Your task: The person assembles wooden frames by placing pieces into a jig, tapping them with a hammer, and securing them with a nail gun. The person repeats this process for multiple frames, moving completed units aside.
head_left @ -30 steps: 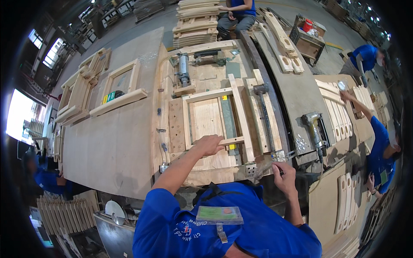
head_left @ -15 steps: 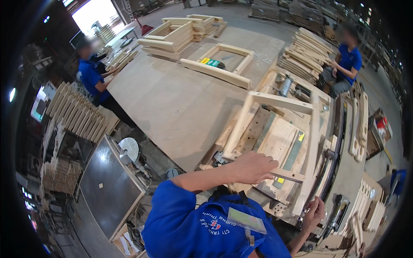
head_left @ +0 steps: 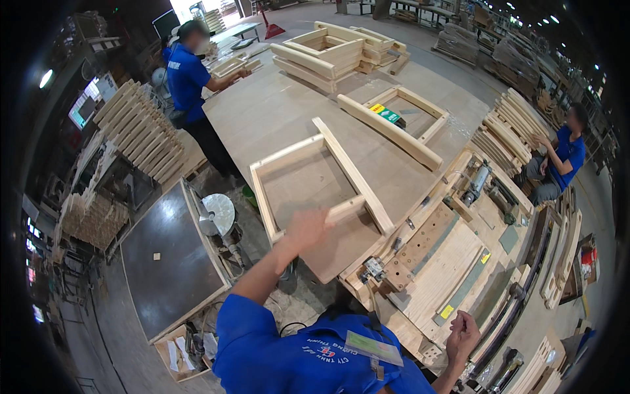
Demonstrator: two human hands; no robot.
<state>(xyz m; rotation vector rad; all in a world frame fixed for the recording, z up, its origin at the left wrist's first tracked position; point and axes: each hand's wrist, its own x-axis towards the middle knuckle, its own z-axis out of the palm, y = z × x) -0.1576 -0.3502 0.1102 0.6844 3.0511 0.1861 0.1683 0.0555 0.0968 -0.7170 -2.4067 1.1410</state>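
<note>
A pale wooden frame [head_left: 355, 178] with a crossbar lies on or just above the big work table, at its near left corner. My left hand [head_left: 307, 231], a little blurred, is closed on the frame's near crossbar. Over at the right, my right hand [head_left: 462, 338] hovers above the near end of the wooden jig [head_left: 438, 262], its fingers curled and nothing visible in them. The jig bears a drilled block, green strips with yellow labels and a metal cylinder [head_left: 476, 184]; no frame sits in it.
Another frame [head_left: 387, 131] with a green and yellow box [head_left: 387, 114] lies farther back on the table [head_left: 289, 105], near stacked frames [head_left: 335, 58]. One person [head_left: 187, 79] stands at the far left, another [head_left: 569, 151] sits right beside stacked slats. A dark-topped table [head_left: 167, 249] stands left.
The wooden frame has left the jig and moved left onto or over the table with my left hand. My right hand has come away from beside the frame's rail. The view has shifted.
</note>
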